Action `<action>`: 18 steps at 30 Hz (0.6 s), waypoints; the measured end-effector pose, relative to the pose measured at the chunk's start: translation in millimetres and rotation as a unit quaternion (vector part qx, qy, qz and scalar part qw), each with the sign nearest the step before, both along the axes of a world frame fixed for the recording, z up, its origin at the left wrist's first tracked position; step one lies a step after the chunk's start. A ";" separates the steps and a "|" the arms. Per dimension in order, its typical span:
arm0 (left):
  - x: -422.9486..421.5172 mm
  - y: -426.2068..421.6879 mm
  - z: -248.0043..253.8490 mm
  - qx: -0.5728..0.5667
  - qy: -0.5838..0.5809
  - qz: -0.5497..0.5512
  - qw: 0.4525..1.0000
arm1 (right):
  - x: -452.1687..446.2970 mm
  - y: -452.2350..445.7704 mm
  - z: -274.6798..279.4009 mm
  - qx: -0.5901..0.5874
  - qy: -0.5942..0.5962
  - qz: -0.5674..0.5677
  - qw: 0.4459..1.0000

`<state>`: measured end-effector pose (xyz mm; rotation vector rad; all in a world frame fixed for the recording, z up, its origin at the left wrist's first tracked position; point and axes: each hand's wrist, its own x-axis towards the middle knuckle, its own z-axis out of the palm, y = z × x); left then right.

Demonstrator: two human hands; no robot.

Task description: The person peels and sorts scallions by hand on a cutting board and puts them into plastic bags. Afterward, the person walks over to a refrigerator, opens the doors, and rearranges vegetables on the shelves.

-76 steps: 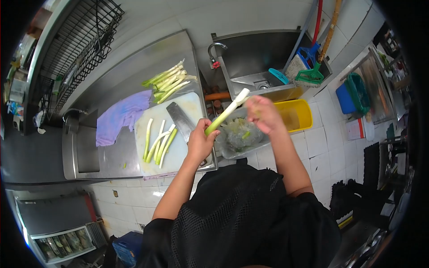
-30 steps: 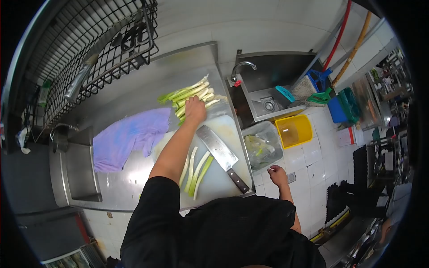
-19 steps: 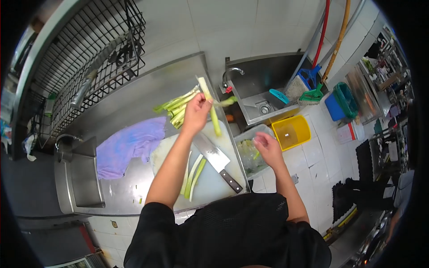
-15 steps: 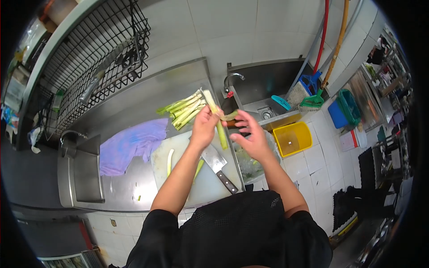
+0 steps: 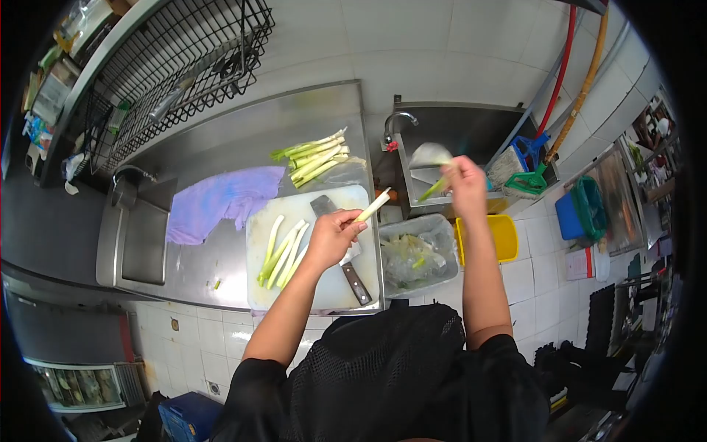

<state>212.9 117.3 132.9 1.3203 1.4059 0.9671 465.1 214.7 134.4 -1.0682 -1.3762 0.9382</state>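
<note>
Over the cutting board [image 5: 328, 293], my left hand [image 5: 335, 237] is closed around a pale leek stalk [image 5: 376, 204] that points up and to the right. Out by the far sink, my right hand [image 5: 468, 184] pinches a stripped leek leaf [image 5: 431, 191], partly smeared by motion. A cleaver [image 5: 356, 283] lies on the board, its blade partly hidden under my left hand. Several trimmed leek stalks [image 5: 284, 252] rest on the board's left side. Behind the board is a pile of leeks [image 5: 318, 157].
Below the far sink [image 5: 471, 110] stands a grey bin [image 5: 443, 281] with leaf scraps and plastic, beside a yellow crate [image 5: 504, 239]. A purple cloth [image 5: 221, 202] lies left of the board. A wire rack [image 5: 166, 92] hangs at the upper left.
My right hand has moved away from the stalk, to the right and up, carrying a leaf. My left hand keeps the stalk, slightly lower. More stalks on the board have come into sight.
</note>
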 end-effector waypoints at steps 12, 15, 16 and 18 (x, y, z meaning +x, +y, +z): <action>-116.3 -13.2 -70.6 -0.032 0.167 0.112 0.979 | 63.8 -41.0 -136.5 -0.197 -0.338 -0.037 0.920; -142.9 -14.5 -102.9 -0.041 0.292 0.146 0.944 | 56.3 -63.1 -180.2 -0.288 -0.402 -0.016 0.869; -142.6 -12.8 -107.1 -0.037 0.264 0.184 0.946 | 53.6 -70.3 -189.1 -0.291 -0.402 -0.022 0.868; -144.0 1.8 -111.1 0.009 0.254 0.202 0.946 | 47.2 -86.4 -197.0 -0.324 -0.379 0.000 0.867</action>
